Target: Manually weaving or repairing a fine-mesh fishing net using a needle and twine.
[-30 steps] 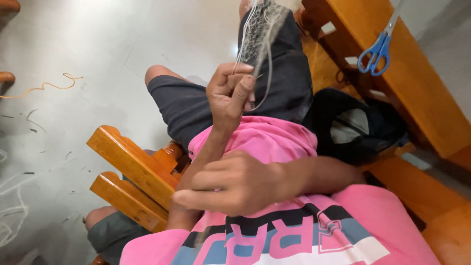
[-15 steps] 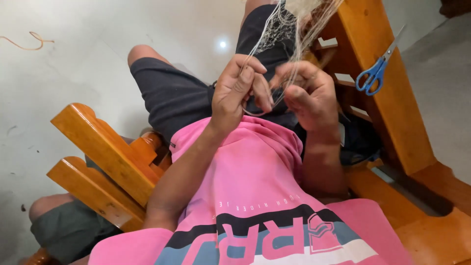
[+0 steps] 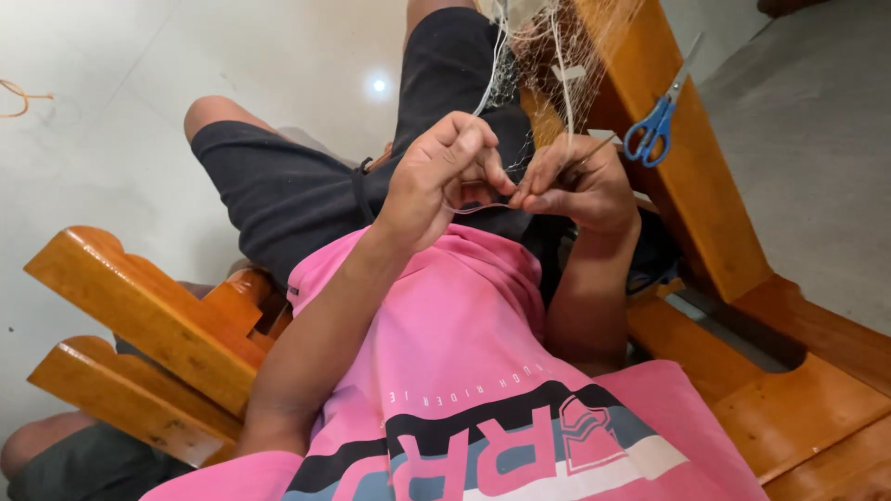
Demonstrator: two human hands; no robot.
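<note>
While both hands are working close together at the centre of the frame, I am watching the left hand (image 3: 436, 176) pinching a thin pale line (image 3: 473, 209) between thumb and forefinger, the fingers closed tight on it. The right hand (image 3: 580, 186) is sitting just beside it, its fingertips pressed together on the same line where it is looping across between the two hands. A slim dark stick-like tool is poking out of the right hand's grip toward the upper right, though I cannot tell what it is. From the hands, strands are rising to a pale fishing net (image 3: 538, 37) that is hanging at the top centre of the frame, draped against a wooden bench (image 3: 687, 204). Blue-handled scissors (image 3: 654, 121) are lying on that bench at the upper right, well apart from the fingers. A wooden chair arm (image 3: 139, 315) is showing at the lower left, and a scrap of orange cord (image 3: 19, 97) is lying on the pale floor at the far upper left.
</note>
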